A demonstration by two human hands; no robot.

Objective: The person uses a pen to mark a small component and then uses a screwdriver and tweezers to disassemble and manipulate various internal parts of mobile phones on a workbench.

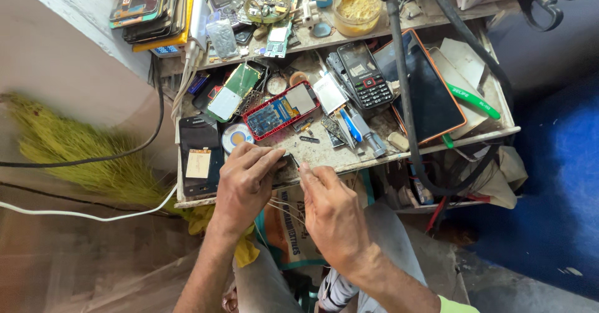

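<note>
— Wooden, that cluttered workbench (324,154), with a shelf of parts above it. What lies on it?

— Biggest is the dark tablet with an orange rim (427,91), leaning at the right. Next, a black phone (198,154) flat at the left edge, then a red-framed opened phone (281,109) in the middle, board showing, and a keypad phone (365,76) behind it.

— And the hands?

— Both meet at the front edge of the bench. The left hand (246,185) is curled, fingers pinched over a small dark part (288,161) pressed against the bench lip. The right hand (331,216) is closed too, thumb and forefinger nipping thin pale wires (284,208) that run under the left hand toward that part.

— Can you tell what the part is?

— No, the fingers hide most of it.

— How would one do this well?

— I'd judge the left hand should keep the part braced hard on the wood so it cannot turn, while the right holds the wires close to their ends, lightly, since strands this fine kink or snap under a pull. The loose bits nearby are best kept clear of the wrists.
</note>
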